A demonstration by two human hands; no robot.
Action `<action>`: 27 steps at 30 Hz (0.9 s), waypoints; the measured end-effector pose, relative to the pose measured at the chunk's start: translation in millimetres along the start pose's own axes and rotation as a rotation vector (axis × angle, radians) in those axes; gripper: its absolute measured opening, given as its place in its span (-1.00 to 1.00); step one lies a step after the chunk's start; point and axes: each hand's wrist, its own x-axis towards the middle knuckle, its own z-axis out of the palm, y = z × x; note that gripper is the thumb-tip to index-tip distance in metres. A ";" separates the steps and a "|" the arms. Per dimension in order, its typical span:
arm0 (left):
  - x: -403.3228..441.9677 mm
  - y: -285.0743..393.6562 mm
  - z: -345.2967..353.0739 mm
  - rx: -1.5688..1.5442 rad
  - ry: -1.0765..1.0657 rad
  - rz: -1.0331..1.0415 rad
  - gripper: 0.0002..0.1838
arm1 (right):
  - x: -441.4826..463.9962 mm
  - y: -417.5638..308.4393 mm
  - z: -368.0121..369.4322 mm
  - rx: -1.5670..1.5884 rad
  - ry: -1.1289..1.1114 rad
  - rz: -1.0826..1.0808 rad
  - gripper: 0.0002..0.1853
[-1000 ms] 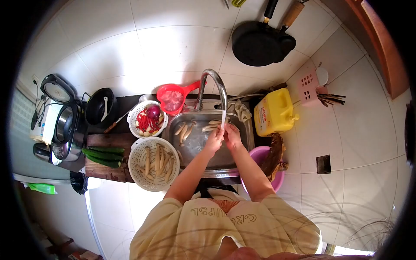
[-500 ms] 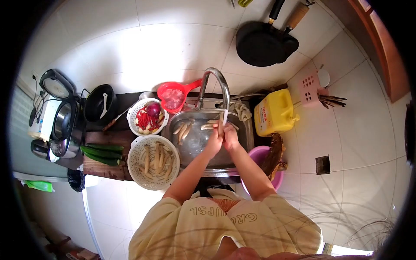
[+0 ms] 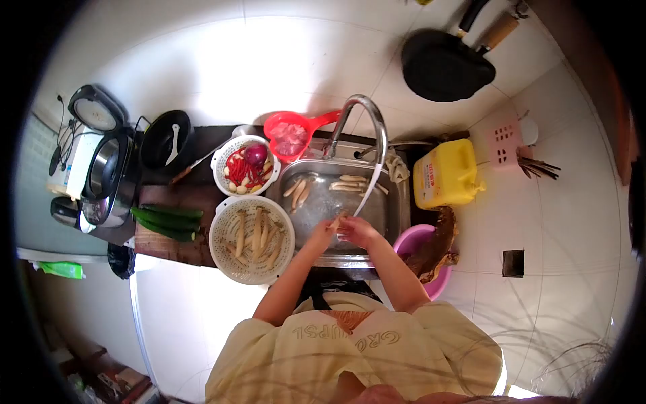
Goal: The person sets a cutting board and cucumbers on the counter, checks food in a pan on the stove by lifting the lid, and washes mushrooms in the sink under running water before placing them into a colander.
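Note:
Over the front of the metal sink (image 3: 306, 217), my left hand (image 3: 323, 234) is closed around a pale, long mushroom (image 3: 340, 219), largely hidden by the fingers. My right hand (image 3: 360, 231) is beside it, its fingers stretched out and slightly apart at the mushroom. Water from the curved faucet (image 3: 368, 101) falls just beyond my right hand. Inside the sink, several mushrooms (image 3: 348, 183) lie at the back, and another few mushrooms (image 3: 300, 192) rest at the left. More long mushrooms (image 3: 259, 232) fill part of the white colander (image 3: 229, 267) left of the sink.
A small white basket (image 3: 219, 176) holds a red onion, chilies and garlic. Behind it sits a red scoop (image 3: 315, 123) with pinkish contents. Green cucumbers (image 3: 167, 223) lie on a wooden board (image 3: 195, 252). A yellow jug (image 3: 444, 175) and a pink basin (image 3: 441, 286) stand at the right.
My hands have come down from under the faucet stream toward the sink's front edge, with the mushroom. My right hand's fingers have loosened. The view has shifted slightly.

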 end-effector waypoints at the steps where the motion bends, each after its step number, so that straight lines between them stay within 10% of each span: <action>1: -5.4 -22.0 -7.6 -0.004 0.065 -0.062 -0.74 | -7.0 2.4 15.8 -0.162 0.016 0.044 -0.74; 7: -70.3 -13.9 -113.6 0.042 0.509 0.030 -0.80 | 65.7 29.1 32.0 -0.605 0.130 0.196 -0.60; 14: -95.7 -29.4 -143.2 0.661 0.630 -0.101 -0.73 | 162.8 99.9 68.2 -1.380 0.404 -0.228 -0.57; 22: -71.7 5.0 -130.8 0.492 0.778 0.328 -0.71 | 129.8 82.8 12.6 -0.598 0.229 0.002 -0.67; 27: -12.2 29.8 -76.4 0.247 0.215 0.309 -0.83 | 29.9 -8.9 20.8 -0.605 0.085 -0.102 -0.72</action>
